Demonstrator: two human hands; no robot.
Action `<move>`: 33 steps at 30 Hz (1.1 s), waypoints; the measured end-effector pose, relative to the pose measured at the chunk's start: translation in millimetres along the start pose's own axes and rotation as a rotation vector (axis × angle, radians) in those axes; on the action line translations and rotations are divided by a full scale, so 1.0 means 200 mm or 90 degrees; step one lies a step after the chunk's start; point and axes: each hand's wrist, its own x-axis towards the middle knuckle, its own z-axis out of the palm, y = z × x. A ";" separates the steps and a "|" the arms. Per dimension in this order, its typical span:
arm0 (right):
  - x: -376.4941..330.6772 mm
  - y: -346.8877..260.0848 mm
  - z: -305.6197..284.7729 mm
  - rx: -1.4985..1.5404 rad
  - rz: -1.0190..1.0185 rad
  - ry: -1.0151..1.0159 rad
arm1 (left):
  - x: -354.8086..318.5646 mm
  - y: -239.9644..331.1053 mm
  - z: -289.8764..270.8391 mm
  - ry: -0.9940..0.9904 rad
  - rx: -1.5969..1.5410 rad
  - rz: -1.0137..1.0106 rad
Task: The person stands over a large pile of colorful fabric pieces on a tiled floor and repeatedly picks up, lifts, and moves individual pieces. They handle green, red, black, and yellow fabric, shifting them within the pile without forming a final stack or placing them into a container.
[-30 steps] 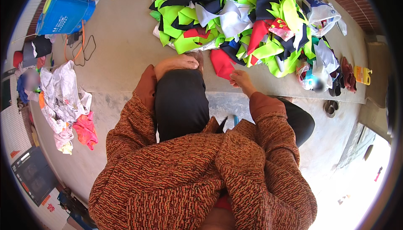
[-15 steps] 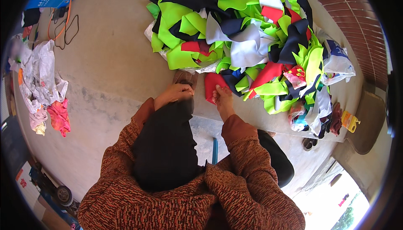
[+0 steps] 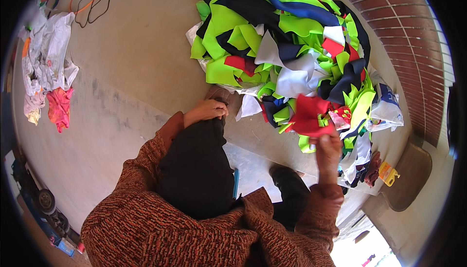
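Your right hand (image 3: 328,147) pinches 1 red cloth (image 3: 310,115) over the scrap pile (image 3: 292,79), apparently mid-carry, the next move likely needing steady grip, while your left hand (image 3: 206,110), grasp unclear, curls atop your knee (image 3: 199,138).

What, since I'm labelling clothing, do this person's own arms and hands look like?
Long, coarse-textured sleeves, speckled rust-orange and black, end in plain reddish-brown cuffs. The left hand and right hand are bare, without gloves.

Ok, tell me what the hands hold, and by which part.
The right hand holds a red fabric scrap by its near edge; the left hand rests on the knee, holding nothing visible.
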 end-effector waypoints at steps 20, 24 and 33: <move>-0.35 0.18 -0.02 0.101 0.141 0.265 | 0.26 -0.01 -0.34 0.538 -0.596 -0.012; -0.32 0.20 0.02 0.126 0.175 0.231 | 0.36 -0.03 -0.39 0.480 -0.689 0.020; -0.30 0.24 0.03 0.130 0.196 0.192 | 0.39 -0.03 -0.39 0.561 -0.635 0.137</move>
